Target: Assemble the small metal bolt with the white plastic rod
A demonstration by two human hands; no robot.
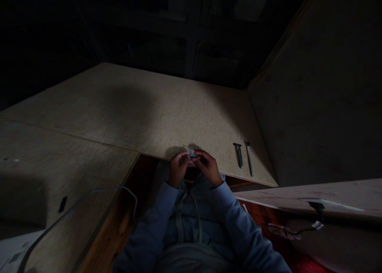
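Nearest, hoodie: grey-blue, drawstrings hanging, at the bottom middle of the frame; sleeves pushing upward on both sides;
Left hand: fingertips pinched together, gripping the left end of a small green-and-whitish item;
Right hand: likewise narrowed to a pinch, on the right end of the same piece;
Small green-and-whitish item: just below the middle of the frame, at the front edge of the tabletop; mostly covered by fingers, too small to name;
Grey cable: curving across the lower left of the frame, over the left-hand board; near a small dark oblong, object or slot, cannot tell which;
Razor and toothbrush: right of centre, side by side, apart, heads pointing up the frame;
Tabletop: pale, mottled, shadowed in patches, stretching toward the upper middle;
Side panel: dark, upright, filling the upper right;
Background: nearly black, along the top edge
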